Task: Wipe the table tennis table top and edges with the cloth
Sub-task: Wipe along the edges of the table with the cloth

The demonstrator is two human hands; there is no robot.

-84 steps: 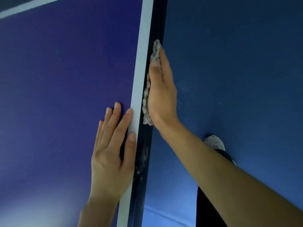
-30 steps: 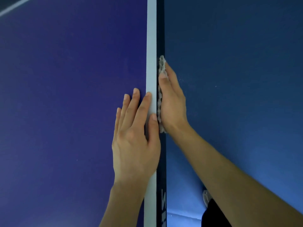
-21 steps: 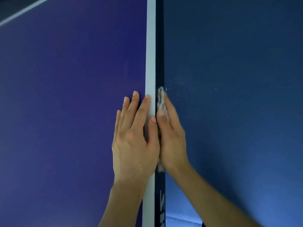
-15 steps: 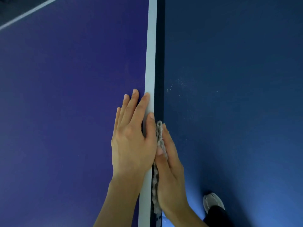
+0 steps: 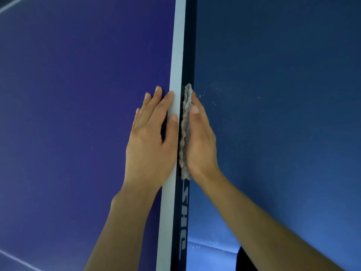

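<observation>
Edge (image 5: 181, 222), 6 o'clock: dark lettered side face, nearest you. Your left hand (image 5: 150, 137), centre: flat on the table top (image 5: 78, 114), fingers straight, holding nothing, likely to steady you. Your right hand (image 5: 202, 141), at its 3 o'clock: fingers straight, pressing the cloth (image 5: 185, 132) against the edge, sandwiched so the whole face gets rubbed. Floor (image 5: 273, 75), 2 o'clock, beyond: pale specks (image 5: 214, 89), probably dust knocked loose.
</observation>
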